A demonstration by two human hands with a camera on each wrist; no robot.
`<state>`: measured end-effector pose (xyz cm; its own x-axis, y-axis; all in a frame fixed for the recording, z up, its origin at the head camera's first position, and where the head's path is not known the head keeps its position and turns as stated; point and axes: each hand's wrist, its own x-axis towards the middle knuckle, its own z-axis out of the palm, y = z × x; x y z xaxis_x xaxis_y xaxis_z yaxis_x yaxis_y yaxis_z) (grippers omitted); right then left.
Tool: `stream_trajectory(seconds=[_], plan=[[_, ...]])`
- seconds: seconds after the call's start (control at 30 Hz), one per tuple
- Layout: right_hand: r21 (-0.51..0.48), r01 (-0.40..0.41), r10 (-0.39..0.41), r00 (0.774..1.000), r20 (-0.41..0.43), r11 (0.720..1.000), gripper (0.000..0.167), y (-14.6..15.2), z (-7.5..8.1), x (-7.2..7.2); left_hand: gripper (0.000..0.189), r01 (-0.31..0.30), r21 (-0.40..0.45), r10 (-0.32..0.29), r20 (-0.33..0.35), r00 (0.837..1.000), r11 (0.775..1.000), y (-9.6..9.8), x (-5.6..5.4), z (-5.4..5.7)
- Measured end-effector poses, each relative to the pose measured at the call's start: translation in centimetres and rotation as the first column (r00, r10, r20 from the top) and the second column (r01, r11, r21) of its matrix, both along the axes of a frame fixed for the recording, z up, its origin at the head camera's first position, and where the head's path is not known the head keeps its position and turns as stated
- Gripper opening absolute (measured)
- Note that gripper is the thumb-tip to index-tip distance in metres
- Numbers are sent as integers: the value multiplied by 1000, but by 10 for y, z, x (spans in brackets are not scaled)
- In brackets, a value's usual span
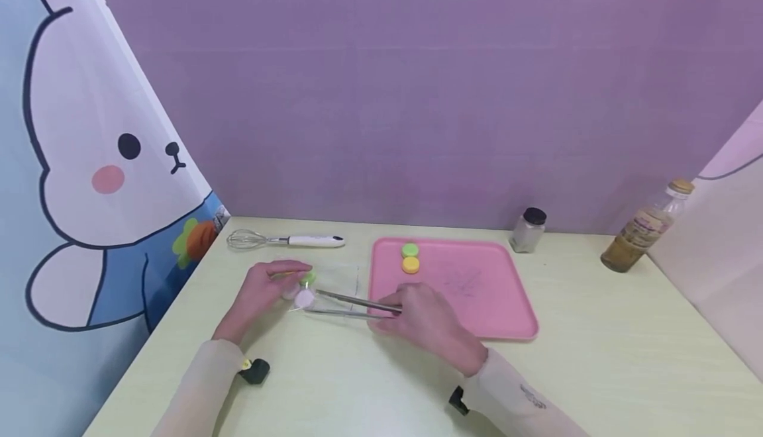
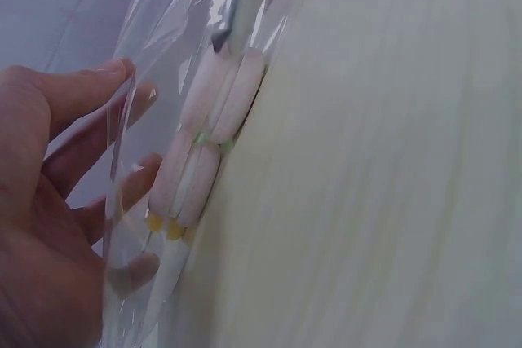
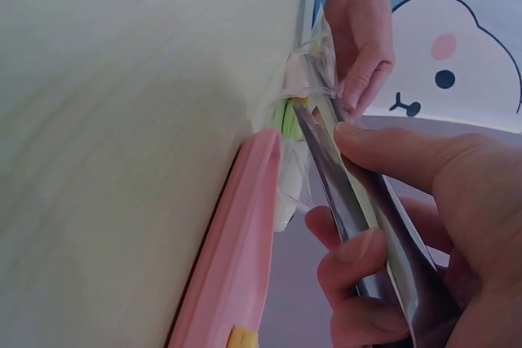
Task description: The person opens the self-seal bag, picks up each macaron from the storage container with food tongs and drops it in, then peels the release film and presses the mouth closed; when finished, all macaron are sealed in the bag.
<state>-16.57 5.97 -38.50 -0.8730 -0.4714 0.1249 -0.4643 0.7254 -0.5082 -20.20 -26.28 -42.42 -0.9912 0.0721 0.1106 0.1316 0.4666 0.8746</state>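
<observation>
Silver tongs [image 1: 360, 302] sit in your right hand [image 1: 426, 318], pinched between your thumb and fingers. Their two arms are apart, and the tips point left to the clear bag [image 1: 335, 279] on the bench [image 1: 596, 338]. Your left hand [image 1: 267, 288] pinches the edge of that bag. Inside are two pink cookies [image 2: 224, 95], side by side, with bits of green and yellow peeking out. One tip is right by a pink cookie, but I can't tell if they touch. Just right of the bag, the pink tray [image 1: 477, 298] holds a green cookie [image 1: 410, 250] and a yellow cookie [image 1: 410, 265]. A whisk [image 1: 316, 242] lies behind the bag.
</observation>
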Motion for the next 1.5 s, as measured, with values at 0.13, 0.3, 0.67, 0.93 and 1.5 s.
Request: stream_trajectory(seconds=[0.13,0.3,0.67,0.93,1.5], plan=[[22,3,-1,998,-70,1000,29,9,1,5,21,-5,4,5,5,1000,1000,0,1,0],[62,12,-4,992,-130,998,34,25,1,12,21,-8,-1,8,2,1000,1000,-1,1,1],[64,88,-76,981,-177,994,32,67,6,26,20,-12,-6,12,-2,1000,1000,-2,0,1],[43,182,-173,970,-171,982,33,95,8,30,20,-8,-9,7,-4,1000,1000,-2,-1,1],[46,351,-347,934,-80,935,33,140,9,26,20,-22,-8,22,17,1000,1000,1,0,-1]])
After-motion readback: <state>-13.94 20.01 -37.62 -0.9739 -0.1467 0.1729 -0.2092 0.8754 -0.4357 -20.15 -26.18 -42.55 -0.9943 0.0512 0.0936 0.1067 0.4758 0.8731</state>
